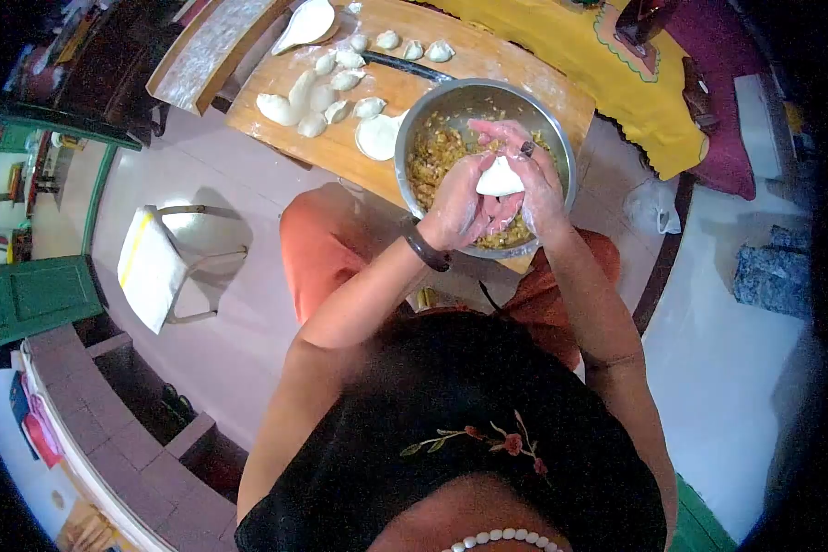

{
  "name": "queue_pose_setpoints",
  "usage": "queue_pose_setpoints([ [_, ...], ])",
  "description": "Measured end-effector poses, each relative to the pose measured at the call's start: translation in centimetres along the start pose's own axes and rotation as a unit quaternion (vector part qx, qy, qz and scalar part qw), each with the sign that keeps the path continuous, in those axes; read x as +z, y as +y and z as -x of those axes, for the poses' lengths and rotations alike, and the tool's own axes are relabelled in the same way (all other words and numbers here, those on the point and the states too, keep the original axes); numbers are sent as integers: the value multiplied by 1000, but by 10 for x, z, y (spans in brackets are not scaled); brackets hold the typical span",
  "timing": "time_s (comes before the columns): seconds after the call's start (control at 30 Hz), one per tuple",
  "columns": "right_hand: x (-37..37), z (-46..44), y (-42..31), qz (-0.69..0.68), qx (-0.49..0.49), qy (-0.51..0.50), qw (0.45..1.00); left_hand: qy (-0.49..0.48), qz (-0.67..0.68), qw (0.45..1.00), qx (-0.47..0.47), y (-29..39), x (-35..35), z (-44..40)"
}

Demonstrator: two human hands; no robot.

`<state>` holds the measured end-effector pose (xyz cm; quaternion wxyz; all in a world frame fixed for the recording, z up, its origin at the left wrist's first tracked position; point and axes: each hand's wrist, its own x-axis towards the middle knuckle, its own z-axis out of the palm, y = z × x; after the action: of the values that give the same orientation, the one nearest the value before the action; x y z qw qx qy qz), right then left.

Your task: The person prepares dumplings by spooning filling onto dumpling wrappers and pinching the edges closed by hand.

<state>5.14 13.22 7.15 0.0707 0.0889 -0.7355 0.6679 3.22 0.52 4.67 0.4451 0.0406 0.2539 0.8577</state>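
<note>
Over a metal bowl (561, 124) of chopped filling (432, 152), my two floury hands are cupped together around a white dumpling (500, 177). My left hand (465, 204) presses on it from the left, a dark bracelet at the wrist. My right hand (541, 189), with a ring on one finger, closes on it from the other side. Some fingertips are hidden behind the dumpling and the hands. Just left of the bowl lies a round dough wrapper (377, 138). Several shaped dumplings (345, 80) rest on the floured wooden board (276, 83).
Behind the bowl a dark handle (405, 64) lies across the board. A white dough piece (305, 22) is at the board's far left. A yellow cloth (561, 41) covers a surface at the back right. A chair (152, 267) stands on the floor at left.
</note>
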Motion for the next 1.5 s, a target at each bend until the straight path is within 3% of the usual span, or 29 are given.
queue_pose_setpoints([
  [0.17,-5,-11,0,-41,92,-10,995,26,-96,995,8,11,-4,-15],
  [0.33,-9,-22,16,-45,85,-24,995,44,-190,981,-12,23,-14,-30],
  [0.47,-8,-26,20,-25,73,-19,997,54,-476,871,106,25,-18,-36],
  [0.6,-6,-32,19,-1,46,-29,999,35,-556,810,180,28,-23,-36],
  [0.7,-6,-42,21,-17,44,-32,998,51,-477,863,161,30,-29,-42],
  [0.83,-2,-48,20,-124,56,26,990,20,-132,989,66,38,-16,-42],
  [0.87,-2,-47,24,-164,56,51,984,-43,-161,985,39,44,-23,-41],
  [0.93,-7,-49,38,-137,6,86,987,-35,-187,981,40,48,-23,-39],
  [1.03,-17,-48,32,-124,87,104,983,-10,-212,976,45,51,-25,-37],
  [1.17,-15,-48,23,-56,104,-4,993,14,-268,962,44,55,-32,-35],
  [1.5,-10,-47,19,11,146,5,989,10,-333,942,26,56,-42,-43],
])
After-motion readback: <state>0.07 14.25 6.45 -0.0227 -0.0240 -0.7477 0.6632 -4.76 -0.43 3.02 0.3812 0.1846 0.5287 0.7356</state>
